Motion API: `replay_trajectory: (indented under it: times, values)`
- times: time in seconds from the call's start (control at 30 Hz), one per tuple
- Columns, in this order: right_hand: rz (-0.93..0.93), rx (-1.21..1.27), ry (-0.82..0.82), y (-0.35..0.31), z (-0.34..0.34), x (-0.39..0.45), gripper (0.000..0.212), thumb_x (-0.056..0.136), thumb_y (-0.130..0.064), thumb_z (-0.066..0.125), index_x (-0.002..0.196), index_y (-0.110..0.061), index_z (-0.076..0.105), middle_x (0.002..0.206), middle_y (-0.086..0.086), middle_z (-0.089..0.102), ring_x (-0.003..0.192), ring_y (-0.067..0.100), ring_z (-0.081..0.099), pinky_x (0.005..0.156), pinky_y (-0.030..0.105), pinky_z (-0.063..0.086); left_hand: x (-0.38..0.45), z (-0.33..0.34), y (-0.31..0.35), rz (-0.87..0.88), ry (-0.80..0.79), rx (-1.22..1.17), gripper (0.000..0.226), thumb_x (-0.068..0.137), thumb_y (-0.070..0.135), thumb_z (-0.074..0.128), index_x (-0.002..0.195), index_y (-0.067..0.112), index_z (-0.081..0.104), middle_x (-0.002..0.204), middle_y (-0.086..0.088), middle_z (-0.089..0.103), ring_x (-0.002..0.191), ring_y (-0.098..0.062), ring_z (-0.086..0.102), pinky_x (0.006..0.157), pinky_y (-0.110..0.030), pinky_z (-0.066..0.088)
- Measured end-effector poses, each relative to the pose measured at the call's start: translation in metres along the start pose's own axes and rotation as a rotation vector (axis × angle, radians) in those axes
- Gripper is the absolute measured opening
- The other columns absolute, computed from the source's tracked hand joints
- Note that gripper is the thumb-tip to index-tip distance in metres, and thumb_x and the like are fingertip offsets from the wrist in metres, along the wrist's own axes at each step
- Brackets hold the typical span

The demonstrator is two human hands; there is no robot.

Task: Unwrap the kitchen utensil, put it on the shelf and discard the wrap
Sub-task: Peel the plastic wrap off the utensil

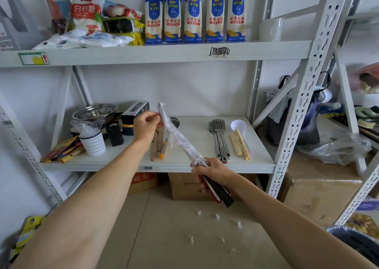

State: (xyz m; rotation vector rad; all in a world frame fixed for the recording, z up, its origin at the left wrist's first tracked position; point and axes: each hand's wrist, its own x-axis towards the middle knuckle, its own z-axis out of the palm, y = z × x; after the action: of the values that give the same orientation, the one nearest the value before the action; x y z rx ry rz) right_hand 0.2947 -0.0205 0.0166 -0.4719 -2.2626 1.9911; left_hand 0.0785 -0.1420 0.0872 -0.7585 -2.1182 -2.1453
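A white wall [184,88] is seen behind a grey metal rack [307,96] with perforated uprights. The floor [174,227] is covered with pale beige tiles, and small white scraps [217,216] are scattered on it. Cardboard boxes [188,186] are kept under the lower board. A second rack [348,104] is placed at the right. The room is lit evenly.
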Motion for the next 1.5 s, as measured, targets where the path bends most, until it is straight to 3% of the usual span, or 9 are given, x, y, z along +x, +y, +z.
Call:
replay_trajectory:
  times: [0.2, 0.43, 0.5, 0.6, 0.73, 0.9, 1.07, 1.27, 1.5]
  values:
    - [0.002, -0.054, -0.021, -0.006, -0.002, -0.003, 0.020, 0.091, -0.024, 0.069, 0.091, -0.007, 0.059, 0.067, 0.009, 0.067, 0.048, 0.018, 0.062, 0.052, 0.028, 0.056, -0.004, -0.007, -0.003, 0.129, 0.030, 0.148, 0.010, 0.092, -0.002, 0.055, 0.094, -0.004, 0.065, 0.089, -0.020, 0.069, 0.072, -0.028, 0.072, 0.067, -0.032, 0.060]
    - [-0.032, -0.007, -0.013, -0.004, 0.002, -0.007, 0.027, 0.086, -0.028, 0.072, 0.094, -0.005, 0.060, 0.069, 0.012, 0.065, 0.051, 0.021, 0.060, 0.052, 0.032, 0.055, 0.005, -0.012, -0.002, -0.070, 0.200, 0.060, 0.017, 0.095, -0.002, 0.049, 0.103, -0.010, 0.062, 0.070, -0.005, 0.064, 0.049, -0.008, 0.061, 0.045, -0.015, 0.050]
    - [-0.046, 0.019, -0.010, -0.005, 0.003, -0.007, 0.027, 0.086, -0.028, 0.071, 0.092, -0.005, 0.059, 0.068, 0.011, 0.065, 0.049, 0.020, 0.059, 0.052, 0.031, 0.055, 0.003, -0.014, -0.003, -0.066, 0.174, 0.041, 0.015, 0.095, -0.003, 0.050, 0.101, -0.010, 0.062, 0.075, -0.012, 0.066, 0.050, -0.008, 0.062, 0.048, -0.016, 0.052]
    - [-0.044, 0.009, -0.014, -0.005, 0.000, -0.006, 0.026, 0.085, -0.028, 0.071, 0.090, -0.006, 0.058, 0.067, 0.011, 0.065, 0.048, 0.020, 0.059, 0.052, 0.032, 0.054, -0.003, -0.016, 0.002, -0.001, 0.062, -0.004, 0.016, 0.094, -0.001, 0.054, 0.107, -0.006, 0.061, 0.093, -0.023, 0.067, 0.072, -0.024, 0.070, 0.062, -0.022, 0.059]
    - [-0.025, -0.009, -0.033, -0.001, 0.001, -0.007, 0.029, 0.083, -0.029, 0.072, 0.092, -0.005, 0.059, 0.068, 0.012, 0.065, 0.051, 0.021, 0.059, 0.053, 0.032, 0.055, -0.007, -0.013, 0.014, 0.170, -0.043, 0.261, 0.028, 0.090, 0.006, 0.060, 0.117, 0.006, 0.064, 0.092, -0.005, 0.066, 0.078, -0.016, 0.065, 0.075, -0.029, 0.055]
    - [-0.033, 0.016, -0.020, -0.001, 0.005, -0.005, 0.034, 0.080, -0.030, 0.073, 0.097, -0.003, 0.061, 0.068, 0.011, 0.066, 0.050, 0.020, 0.060, 0.052, 0.031, 0.056, -0.012, -0.006, 0.015, 0.301, 0.042, 0.488, 0.016, 0.084, 0.008, 0.066, 0.099, 0.005, 0.072, 0.086, -0.007, 0.071, 0.074, -0.013, 0.060, 0.061, -0.009, 0.038]
    - [-0.048, -0.005, -0.040, -0.003, 0.003, -0.005, 0.033, 0.082, -0.030, 0.072, 0.096, -0.003, 0.060, 0.069, 0.012, 0.066, 0.050, 0.020, 0.061, 0.052, 0.031, 0.056, -0.008, -0.011, 0.016, 0.323, 0.137, 0.596, 0.015, 0.087, 0.019, 0.065, 0.087, 0.006, 0.072, 0.082, -0.006, 0.072, 0.071, -0.016, 0.060, 0.061, -0.025, 0.038]
    - [-0.044, 0.024, -0.030, 0.001, 0.009, -0.004, 0.028, 0.083, -0.027, 0.072, 0.092, -0.004, 0.060, 0.069, 0.013, 0.064, 0.049, 0.021, 0.059, 0.052, 0.032, 0.055, -0.004, -0.008, 0.021, 0.326, 0.176, 0.713, 0.012, 0.087, 0.012, 0.062, 0.086, 0.007, 0.072, 0.082, -0.009, 0.072, 0.069, -0.020, 0.059, 0.059, -0.027, 0.036]
    - [0.027, 0.037, -0.077, 0.007, 0.007, -0.003, 0.036, 0.081, -0.033, 0.075, 0.098, -0.006, 0.060, 0.074, 0.014, 0.066, 0.056, 0.023, 0.061, 0.056, 0.034, 0.055, -0.008, -0.008, 0.021, 0.379, 0.139, 0.585, 0.011, 0.082, -0.002, 0.063, 0.087, 0.004, 0.071, 0.086, -0.009, 0.073, 0.073, -0.021, 0.065, 0.066, -0.028, 0.050]
